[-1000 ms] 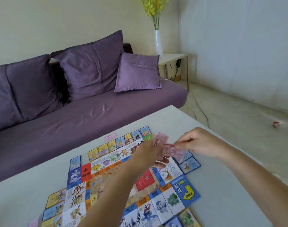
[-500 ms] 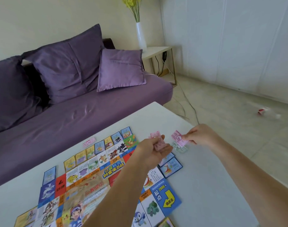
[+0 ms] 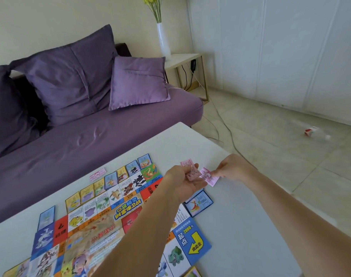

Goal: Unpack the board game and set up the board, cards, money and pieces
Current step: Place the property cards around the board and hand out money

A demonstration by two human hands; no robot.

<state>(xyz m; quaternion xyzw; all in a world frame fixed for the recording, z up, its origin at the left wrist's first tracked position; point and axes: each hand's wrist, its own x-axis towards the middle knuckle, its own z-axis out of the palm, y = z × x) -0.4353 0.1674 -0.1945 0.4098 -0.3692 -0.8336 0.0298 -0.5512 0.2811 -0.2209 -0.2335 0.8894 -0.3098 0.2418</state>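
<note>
1. Now the left hand (image 3: 180, 182) grips a small stack of pink notes (image 3: 190, 172) near the tabletop's (image 3: 240, 226) right edge.
2. The right hand (image 3: 235, 166) pinches one pink note (image 3: 210, 177) just beside that stack.
3. The colourful board (image 3: 102, 232) lies flat below them, with blue-framed cards (image 3: 200, 202) at its right side.

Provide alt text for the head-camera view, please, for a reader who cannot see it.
A person's left hand holds a stack of pink play-money notes while the right hand pinches a single pink note, above a white table. A colourful game board edged with cards lies below the arms; a purple sofa stands behind.
</note>
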